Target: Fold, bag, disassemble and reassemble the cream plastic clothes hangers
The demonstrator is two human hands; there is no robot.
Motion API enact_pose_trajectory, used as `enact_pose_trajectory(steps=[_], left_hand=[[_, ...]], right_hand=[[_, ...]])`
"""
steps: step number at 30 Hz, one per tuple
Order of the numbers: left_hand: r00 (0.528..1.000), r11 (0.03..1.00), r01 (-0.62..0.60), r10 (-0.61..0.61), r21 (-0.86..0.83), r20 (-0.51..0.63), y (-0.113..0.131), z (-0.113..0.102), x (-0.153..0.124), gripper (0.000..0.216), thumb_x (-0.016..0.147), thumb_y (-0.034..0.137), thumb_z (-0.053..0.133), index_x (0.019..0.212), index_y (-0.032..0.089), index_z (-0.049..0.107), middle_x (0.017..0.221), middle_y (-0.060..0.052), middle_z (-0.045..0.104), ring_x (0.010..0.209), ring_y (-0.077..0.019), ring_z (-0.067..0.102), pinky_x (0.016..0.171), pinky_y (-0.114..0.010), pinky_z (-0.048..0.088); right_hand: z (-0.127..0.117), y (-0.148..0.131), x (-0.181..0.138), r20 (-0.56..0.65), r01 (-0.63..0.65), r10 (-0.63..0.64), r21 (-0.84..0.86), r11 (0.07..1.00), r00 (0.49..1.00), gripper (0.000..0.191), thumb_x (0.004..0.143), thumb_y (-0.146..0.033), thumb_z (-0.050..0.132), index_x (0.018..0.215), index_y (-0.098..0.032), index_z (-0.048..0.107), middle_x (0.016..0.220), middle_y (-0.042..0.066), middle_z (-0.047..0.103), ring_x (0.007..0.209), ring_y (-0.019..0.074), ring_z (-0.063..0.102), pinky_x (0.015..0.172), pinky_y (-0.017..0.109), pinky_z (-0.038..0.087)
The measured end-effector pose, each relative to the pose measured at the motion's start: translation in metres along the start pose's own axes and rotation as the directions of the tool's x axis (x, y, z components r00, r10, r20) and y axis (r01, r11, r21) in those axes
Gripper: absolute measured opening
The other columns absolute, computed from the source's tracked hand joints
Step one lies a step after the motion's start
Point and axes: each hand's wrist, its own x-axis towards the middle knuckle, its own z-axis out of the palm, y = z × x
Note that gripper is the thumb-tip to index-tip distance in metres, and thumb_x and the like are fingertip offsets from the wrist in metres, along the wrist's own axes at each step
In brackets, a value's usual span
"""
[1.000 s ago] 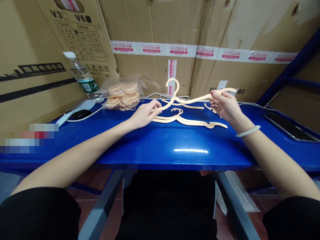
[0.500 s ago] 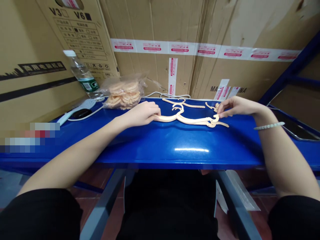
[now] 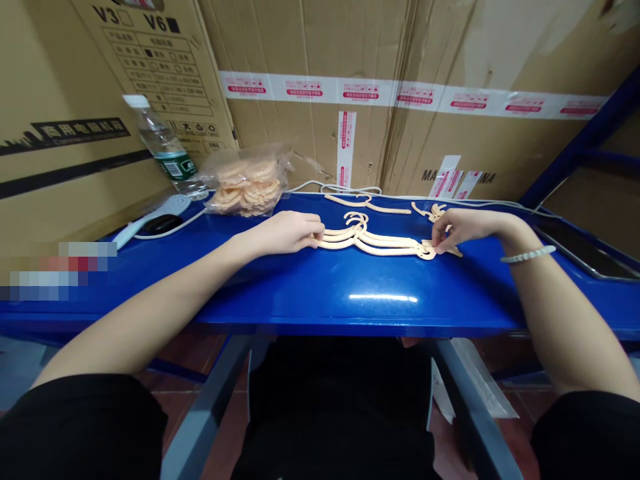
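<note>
Cream-coloured clothes hangers [image 3: 385, 251] lie overlapped on the blue table, their curved hooks pointing towards the back. My left hand [image 3: 295, 232] is closed at the left end of the front hanger, fingers pinched on its arm. At the right end my right hand [image 3: 457, 230] has thumb and fingers pinched on the small notched end piece, partly hiding it. Behind these, another hanger [image 3: 387, 209] rests flat by itself. Small cream pieces [image 3: 435, 212] sit just behind my right hand, their exact shape hard to make out.
A clear bag of cream-coloured parts [image 3: 247, 183] stands at the back left, beside a water bottle [image 3: 170, 153]. Left of it lie a pale brush-like item [image 3: 155, 217] and a black mouse [image 3: 163, 225]. A white cable [image 3: 310, 185] runs along cardboard boxes [image 3: 300, 140]. A dark tablet [image 3: 585, 250] lies right.
The front hanger has come down towards me, lowered onto the table with both hands still at its ends. More of the hanger behind it now shows.
</note>
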Motion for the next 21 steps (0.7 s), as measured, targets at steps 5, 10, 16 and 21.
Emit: enact_pose_trajectory(steps=[5,10,16,21], left_hand=[[0.999,0.998,0.048,-0.048,0.048,-0.007,-0.0031,0.0034,0.0005,0.02,0.1,0.028,0.052,0.093,0.021,0.069,0.097,-0.005,0.069,0.089,-0.0203,0.066,0.076,-0.03,0.049],[0.998,0.997,0.059,-0.058,0.044,-0.035,-0.002,0.007,0.0015,0.021,0.1,0.028,0.052,0.093,0.02,0.069,0.097,-0.006,0.068,0.09,-0.021,0.065,0.076,-0.03,0.048],[0.999,0.995,0.03,-0.027,0.096,-0.031,0.0,0.0059,0.0007,0.024,0.102,0.03,0.048,0.097,0.02,0.07,0.094,-0.006,0.068,0.087,-0.0201,0.065,0.074,-0.029,0.048],[0.999,0.993,0.03,-0.026,0.118,-0.034,-0.0011,0.0053,0.0005,0.024,0.101,0.03,0.048,0.101,0.021,0.07,0.097,-0.006,0.07,0.086,-0.0203,0.066,0.072,-0.029,0.048]], right_hand=[[-0.0003,0.0031,0.0029,-0.013,-0.056,0.056,-0.014,0.998,0.998,0.042,0.066,-0.061,0.078,0.082,-0.022,0.082,0.086,0.008,0.077,0.085,0.0309,0.068,0.075,0.039,0.047],[0.0007,0.0067,0.0054,-0.077,-0.092,0.092,0.005,0.996,0.993,0.048,0.063,-0.066,0.078,0.081,-0.022,0.08,0.084,0.007,0.075,0.082,0.0294,0.067,0.073,0.037,0.047],[0.0017,0.0038,0.0022,-0.066,-0.07,0.071,0.017,0.997,0.995,0.052,0.066,-0.07,0.077,0.083,-0.02,0.077,0.08,0.007,0.072,0.076,0.0261,0.065,0.07,0.036,0.047],[0.0015,0.0002,0.0004,-0.075,-0.07,0.073,0.045,0.997,0.995,0.057,0.065,-0.07,0.078,0.092,-0.02,0.073,0.081,0.007,0.07,0.076,0.0262,0.065,0.07,0.036,0.047]])
